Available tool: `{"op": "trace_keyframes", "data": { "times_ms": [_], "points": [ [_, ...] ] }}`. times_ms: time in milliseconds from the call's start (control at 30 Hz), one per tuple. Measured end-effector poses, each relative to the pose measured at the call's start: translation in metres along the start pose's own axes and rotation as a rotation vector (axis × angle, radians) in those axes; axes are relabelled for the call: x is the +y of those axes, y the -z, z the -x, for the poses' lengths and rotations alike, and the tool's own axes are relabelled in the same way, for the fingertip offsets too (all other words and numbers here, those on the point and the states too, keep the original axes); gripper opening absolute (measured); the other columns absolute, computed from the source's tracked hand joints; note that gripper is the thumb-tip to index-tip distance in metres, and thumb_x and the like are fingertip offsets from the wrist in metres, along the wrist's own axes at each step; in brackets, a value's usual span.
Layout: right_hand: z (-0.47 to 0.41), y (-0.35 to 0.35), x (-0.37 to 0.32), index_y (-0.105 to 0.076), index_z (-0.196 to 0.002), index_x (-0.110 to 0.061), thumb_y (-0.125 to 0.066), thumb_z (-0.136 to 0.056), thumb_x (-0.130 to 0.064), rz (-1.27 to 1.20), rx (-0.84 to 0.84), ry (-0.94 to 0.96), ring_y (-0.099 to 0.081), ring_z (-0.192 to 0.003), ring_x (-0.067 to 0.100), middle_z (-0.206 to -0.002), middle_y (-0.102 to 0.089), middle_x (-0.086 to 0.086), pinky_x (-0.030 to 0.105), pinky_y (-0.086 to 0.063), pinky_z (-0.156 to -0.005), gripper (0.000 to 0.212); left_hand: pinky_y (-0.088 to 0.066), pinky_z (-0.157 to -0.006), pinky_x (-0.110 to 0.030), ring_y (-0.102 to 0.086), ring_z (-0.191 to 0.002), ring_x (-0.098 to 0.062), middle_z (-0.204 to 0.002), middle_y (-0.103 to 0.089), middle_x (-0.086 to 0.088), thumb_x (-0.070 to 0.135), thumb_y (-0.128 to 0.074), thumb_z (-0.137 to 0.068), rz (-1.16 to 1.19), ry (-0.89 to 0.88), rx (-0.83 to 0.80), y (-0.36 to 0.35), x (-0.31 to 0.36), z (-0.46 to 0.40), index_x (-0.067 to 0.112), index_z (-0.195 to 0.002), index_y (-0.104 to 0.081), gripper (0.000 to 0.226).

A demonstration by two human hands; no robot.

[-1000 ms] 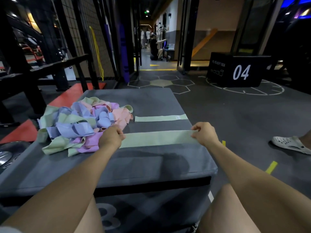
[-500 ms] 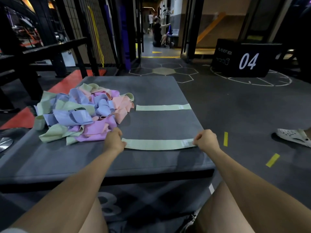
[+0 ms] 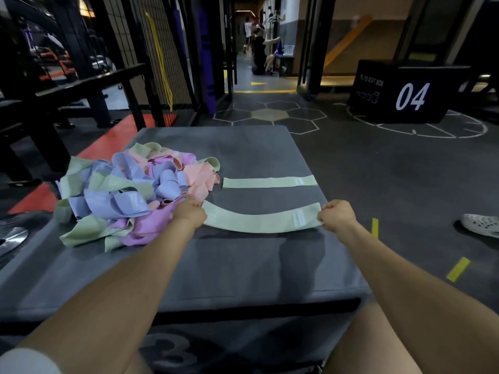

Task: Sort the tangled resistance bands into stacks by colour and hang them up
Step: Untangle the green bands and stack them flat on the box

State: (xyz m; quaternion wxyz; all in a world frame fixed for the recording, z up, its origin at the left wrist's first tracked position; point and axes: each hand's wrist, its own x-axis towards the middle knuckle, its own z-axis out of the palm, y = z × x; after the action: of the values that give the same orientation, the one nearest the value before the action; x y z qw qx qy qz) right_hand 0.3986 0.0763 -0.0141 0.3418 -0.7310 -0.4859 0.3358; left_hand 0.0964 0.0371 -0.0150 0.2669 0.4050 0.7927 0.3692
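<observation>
A pale green resistance band (image 3: 260,220) sags between my two hands just above the grey soft box (image 3: 243,268). My left hand (image 3: 189,213) grips its left end and my right hand (image 3: 336,215) grips its right end, both with curled fingers. A second pale green band (image 3: 270,181) lies flat and straight on the box just beyond. To the left sits a tangled heap of bands (image 3: 129,195) in blue, purple, pink and green, touching my left hand.
A black soft box marked 04 (image 3: 405,95) stands on the floor at the far right. A white shoe (image 3: 480,225) shows at the right edge. Dark rack frames (image 3: 89,85) and a weight plate (image 3: 10,238) are on the left. People are in the far corridor.
The held green band went from taut and straight to slack and sagging in the middle. My hands carried it a little farther across the box, toward the flat green band.
</observation>
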Motion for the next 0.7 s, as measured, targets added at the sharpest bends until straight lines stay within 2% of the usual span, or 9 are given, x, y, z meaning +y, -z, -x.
{"op": "trace_keyframes", "data": {
  "times_ms": [100, 200, 333, 433, 533, 600, 700],
  "points": [
    [-0.026, -0.008, -0.014, -0.058, -0.076, -0.008, -0.051, -0.078, 0.002, -0.006, 0.011, 0.026, -0.053, -0.069, 0.026, -0.078, -0.057, 0.012, 0.027, -0.043, -0.059, 0.012, -0.049, -0.084, -0.036, -0.060, -0.097, -0.035, -0.106, -0.063, -0.020, -0.003, -0.051, -0.080, -0.019, -0.006, 0.037, -0.006, 0.019, -0.022, 0.008, -0.091, -0.061, 0.019],
    [-0.057, -0.013, -0.026, -0.062, -0.085, -0.009, -0.052, -0.078, 0.004, 0.015, 0.027, 0.058, -0.054, -0.073, 0.025, -0.082, -0.059, 0.011, 0.027, -0.041, -0.063, 0.018, -0.052, -0.081, -0.043, -0.060, -0.084, -0.038, -0.106, -0.064, -0.028, 0.000, -0.051, -0.080, -0.023, -0.026, 0.041, -0.017, 0.032, -0.048, 0.005, -0.087, -0.063, 0.015],
    [-0.105, -0.016, -0.040, -0.066, -0.098, -0.006, -0.054, -0.082, 0.004, 0.039, 0.074, 0.068, -0.056, -0.082, 0.025, -0.088, -0.058, 0.009, 0.025, -0.040, -0.069, 0.022, -0.047, -0.075, -0.032, -0.058, -0.087, -0.031, -0.106, -0.065, -0.022, 0.001, -0.056, -0.082, -0.015, -0.040, 0.050, -0.035, 0.049, -0.089, -0.001, -0.099, -0.064, 0.019],
    [-0.137, -0.020, -0.046, -0.066, -0.098, -0.004, -0.054, -0.082, 0.006, 0.038, 0.110, 0.062, -0.053, -0.079, 0.023, -0.088, -0.058, 0.009, 0.027, -0.042, -0.069, 0.022, -0.053, -0.082, -0.038, -0.063, -0.094, -0.038, -0.104, -0.065, -0.022, 0.000, -0.058, -0.081, -0.021, -0.049, 0.052, -0.052, 0.063, -0.117, 0.003, -0.094, -0.064, 0.015],
    [-0.163, -0.029, -0.045, -0.067, -0.095, -0.004, -0.054, -0.080, 0.006, 0.031, 0.132, 0.051, -0.059, -0.088, 0.028, -0.095, -0.064, 0.014, 0.027, -0.042, -0.072, 0.022, -0.044, -0.074, -0.027, -0.060, -0.088, -0.028, -0.091, -0.061, -0.012, 0.000, -0.057, -0.081, -0.088, -0.080, 0.065, -0.069, 0.073, -0.137, 0.013, -0.083, -0.063, 0.014],
    [-0.177, -0.035, -0.042, -0.067, -0.093, -0.006, -0.053, -0.080, 0.004, 0.021, 0.149, 0.047, -0.060, -0.097, 0.030, -0.102, -0.066, 0.016, 0.028, -0.044, -0.075, 0.022, -0.037, -0.075, -0.022, -0.054, -0.087, -0.023, -0.091, -0.057, -0.006, 0.000, -0.057, -0.082, -0.111, -0.083, 0.080, -0.079, 0.074, -0.149, 0.015, -0.084, -0.063, 0.017],
    [-0.191, -0.042, -0.035, -0.067, -0.092, -0.007, -0.052, -0.080, 0.003, 0.035, 0.135, 0.038, -0.059, -0.097, 0.031, -0.104, -0.065, 0.017, 0.028, -0.043, -0.073, 0.022, -0.043, -0.085, -0.028, -0.059, -0.101, -0.031, -0.106, -0.065, -0.015, -0.002, -0.055, -0.082, -0.161, -0.095, 0.100, -0.090, 0.072, -0.159, 0.003, -0.096, -0.068, 0.019]
  ]
}}
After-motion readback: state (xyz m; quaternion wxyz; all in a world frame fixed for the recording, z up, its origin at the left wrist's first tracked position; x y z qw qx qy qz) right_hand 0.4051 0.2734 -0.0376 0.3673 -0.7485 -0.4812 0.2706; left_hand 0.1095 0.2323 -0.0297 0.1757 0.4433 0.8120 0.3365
